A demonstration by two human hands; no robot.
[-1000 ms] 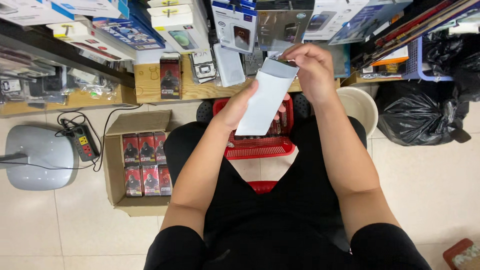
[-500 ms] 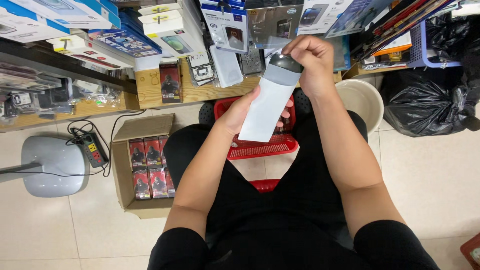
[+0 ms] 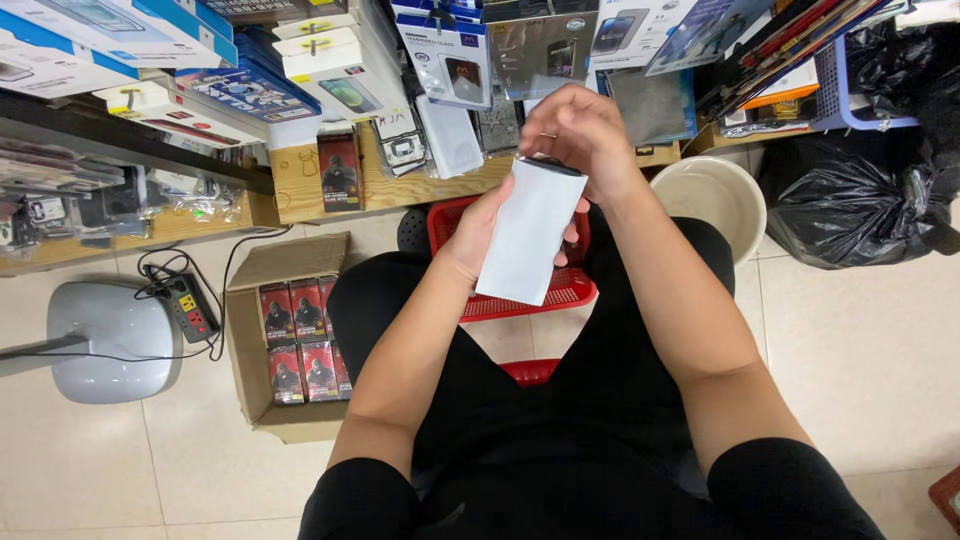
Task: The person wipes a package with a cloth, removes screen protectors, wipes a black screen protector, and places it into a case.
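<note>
L hand grips the white pouch from behind, thumb side on its left edge, held mid-air over the red basket and lap. R hand closed over the pouch's top end, pinching it. Open box w/ small packs sits left, on the floor; black bag far right.

You hold one white sleeve in your two hands, the left hand and the right hand. Beside you sits one cardboard box showing six small red-and-black packs, in two rows of three. You also have one red basket, one power strip, one pale bucket and one black bag.
</note>
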